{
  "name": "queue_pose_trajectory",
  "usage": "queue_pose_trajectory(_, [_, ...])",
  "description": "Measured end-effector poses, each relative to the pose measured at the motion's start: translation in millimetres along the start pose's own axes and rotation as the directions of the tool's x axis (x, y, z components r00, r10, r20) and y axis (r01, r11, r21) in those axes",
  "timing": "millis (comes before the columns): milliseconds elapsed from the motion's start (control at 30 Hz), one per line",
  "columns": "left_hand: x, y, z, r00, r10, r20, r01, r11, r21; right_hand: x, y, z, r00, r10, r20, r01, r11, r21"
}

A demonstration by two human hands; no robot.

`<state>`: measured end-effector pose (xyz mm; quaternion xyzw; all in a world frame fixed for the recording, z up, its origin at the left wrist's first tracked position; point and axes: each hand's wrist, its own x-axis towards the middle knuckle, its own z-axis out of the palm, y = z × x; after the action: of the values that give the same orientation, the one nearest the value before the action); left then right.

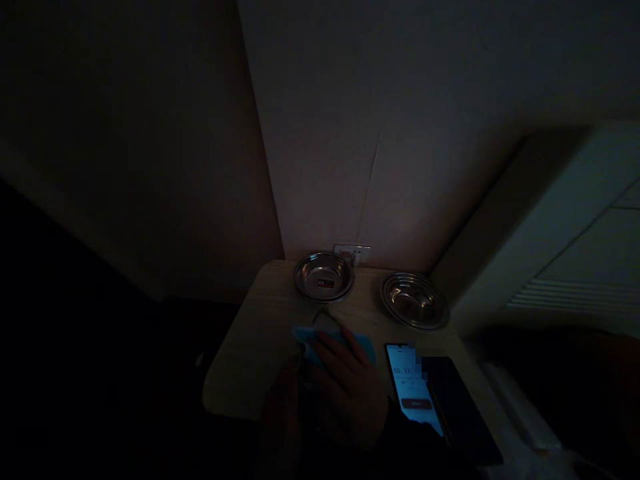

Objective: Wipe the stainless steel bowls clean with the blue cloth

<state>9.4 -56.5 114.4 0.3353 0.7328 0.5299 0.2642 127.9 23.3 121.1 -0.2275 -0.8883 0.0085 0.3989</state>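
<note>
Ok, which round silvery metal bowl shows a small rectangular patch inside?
The round silvery metal bowl nearest the pale wall socket; the other bowl, nearer the lit phone, shows none.

Dim tabletop (245, 360), with open surface stretching left of the left hand (281, 403) to the rounded corner. Ahead, a gap runs between a left metal bowl (307, 275) and a right metal bowl (414, 300), the wall (320, 167) close behind. Beside the right hand (353, 387), a lit phone (413, 387) and dark flat slab (460, 407) block the way
</note>
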Motion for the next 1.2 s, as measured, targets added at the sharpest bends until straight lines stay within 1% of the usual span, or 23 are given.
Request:
queue_pose_trajectory(33, [3, -9, 4.1, 0.999, 0.029, 0.021, -0.030, 0.999, 0.035, 3, 3, -1, 0.997, 0.077, 0.024, -0.078, 0.997, 0.022])
queue_pose_trajectory(100, [5, -23, 8.2, 0.997, 0.062, -0.037, -0.058, 0.993, 0.102, 9, 6, -2, 0.965, 0.248, 0.079, -0.254, 0.965, 0.063])
queue_pose_trajectory(167, [2, -31, 8.0, 0.997, 0.061, -0.052, -0.055, 0.992, 0.114, 10, 3, 0, 0.934, 0.344, 0.093, -0.352, 0.932, 0.089])
queue_pose_trajectory(200, [0, -32, 7.0, 0.996, 0.061, -0.062, -0.053, 0.992, 0.114, 9, -1, 1, 0.936, 0.343, 0.073, -0.349, 0.932, 0.100])
queue_pose_trajectory(267, [-3, -31, 4.7, 0.994, 0.068, -0.081, -0.058, 0.991, 0.123, 6, -8, 4, 0.967, 0.253, 0.021, -0.253, 0.960, 0.120])
queue_pose_trajectory(333, [-4, -29, 3.7, 0.991, 0.075, -0.109, -0.059, 0.988, 0.143, 6, -6, 7, 0.984, 0.180, 0.008, -0.179, 0.972, 0.150])
queue_pose_trajectory(367, [-4, -28, 3.8, 0.990, 0.075, -0.121, -0.056, 0.987, 0.152, 8, -1, 7, 0.980, 0.197, 0.021, -0.198, 0.965, 0.174])
queue_pose_trajectory(400, [-5, -27, 4.3, 0.989, 0.072, -0.127, -0.052, 0.986, 0.157, 10, 6, 8, 0.966, 0.254, 0.050, -0.259, 0.947, 0.188])
queue_pose_trajectory(467, [-7, -27, 6.0, 0.988, 0.066, -0.138, -0.044, 0.987, 0.156, 15, 19, 7, 0.917, 0.381, 0.116, -0.398, 0.886, 0.237])
queue_pose_trajectory(500, [-8, -27, 6.9, 0.988, 0.065, -0.143, -0.043, 0.987, 0.156, 16, 21, 7, 0.906, 0.405, 0.118, -0.422, 0.874, 0.239])
queue_pose_trajectory(567, [-9, -27, 8.4, 0.985, 0.073, -0.157, -0.048, 0.986, 0.159, 15, 15, 5, 0.905, 0.416, 0.090, -0.425, 0.873, 0.238])
queue_pose_trajectory(600, [-9, -26, 9.0, 0.983, 0.079, -0.167, -0.052, 0.985, 0.163, 13, 8, 3, 0.927, 0.375, -0.004, -0.365, 0.905, 0.220])
queue_pose_trajectory(667, [-9, -24, 10.3, 0.980, 0.085, -0.178, -0.054, 0.984, 0.171, 8, -5, 2, 0.967, 0.253, -0.019, -0.245, 0.951, 0.188])
queue_pose_trajectory(733, [-7, -22, 12.2, 0.984, 0.070, -0.165, -0.042, 0.985, 0.167, 9, -5, 2, 0.985, 0.170, 0.036, -0.174, 0.964, 0.204])
queue_pose_trajectory(767, [-5, -20, 13.4, 0.986, 0.053, -0.155, -0.027, 0.986, 0.163, 11, 1, 3, 0.974, 0.219, 0.049, -0.224, 0.949, 0.221])
queue_pose_trajectory(833, [-1, -15, 15.8, 0.990, 0.004, -0.140, 0.017, 0.988, 0.150, 17, 17, 5, 0.915, 0.382, 0.127, -0.403, 0.870, 0.284])
queue_pose_trajectory(900, [5, -8, 17.1, 0.991, -0.037, -0.128, 0.053, 0.991, 0.120, 20, 26, 7, 0.876, 0.459, 0.146, -0.480, 0.802, 0.356])
queue_pose_trajectory(967, [11, -1, 16.9, 0.996, -0.055, -0.071, 0.060, 0.996, 0.068, 20, 22, 9, 0.890, 0.449, 0.085, -0.447, 0.817, 0.365])
queue_pose_trajectory(1033, [18, 4, 15.9, 0.999, -0.052, 0.011, 0.052, 0.999, 0.014, 15, 13, 11, 0.929, 0.371, 0.008, -0.353, 0.878, 0.324])
queue_pose_trajectory(1100, [22, 3, 15.9, 0.997, -0.069, 0.038, 0.068, 0.998, 0.016, 12, 11, 14, 0.946, 0.326, 0.001, -0.308, 0.894, 0.325])
queue_pose_trajectory(1133, [22, 1, 16.7, 0.996, -0.077, 0.033, 0.076, 0.997, 0.034, 13, 15, 15, 0.936, 0.351, 0.019, -0.334, 0.870, 0.364])
queue_pose_trajectory(1167, [23, -3, 18.0, 0.996, -0.089, 0.016, 0.088, 0.994, 0.066, 14, 22, 17, 0.907, 0.418, 0.059, -0.402, 0.814, 0.418])
queue_pose_trajectory(1200, [23, -8, 19.8, 0.995, -0.095, 0.032, 0.092, 0.992, 0.082, 15, 30, 19, 0.852, 0.515, 0.096, -0.492, 0.724, 0.484])
